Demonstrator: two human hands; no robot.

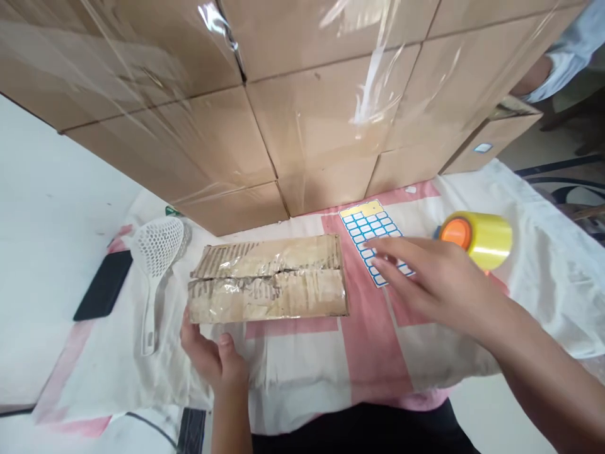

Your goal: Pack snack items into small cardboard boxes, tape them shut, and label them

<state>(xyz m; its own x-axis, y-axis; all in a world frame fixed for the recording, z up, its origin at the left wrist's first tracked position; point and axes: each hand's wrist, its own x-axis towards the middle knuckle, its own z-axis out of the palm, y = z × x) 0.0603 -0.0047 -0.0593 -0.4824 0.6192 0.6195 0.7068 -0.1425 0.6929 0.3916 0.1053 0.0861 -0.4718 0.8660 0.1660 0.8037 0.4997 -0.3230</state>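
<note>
At the centre of the frame we see a flat, crumpled piece of cardboard (269, 279) wrapped in shiny clear tape, lying on the table. Our left hand (215, 356), at lower centre, has its fingers loosely curled at the cardboard's lower left corner, touching its edge rather than gripping it. Our right hand (435, 277), right of centre, is open with fingers spread flat over a sheet of blue-bordered labels (371, 233), fingertips touching it. Just beyond that hand lies a roll of yellow tape (484, 238) on an orange core.

The table is covered with a white and pink cloth (368, 340), wrinkled and hanging over the near edge. At the left of the frame lie a white slotted scoop (154, 261) and, beside it, a black phone (103, 285). Across the top, a stack of cardboard boxes (302, 107) bound in clear film fills the view. In the upper right corner another person's sleeve (570, 50) shows.
</note>
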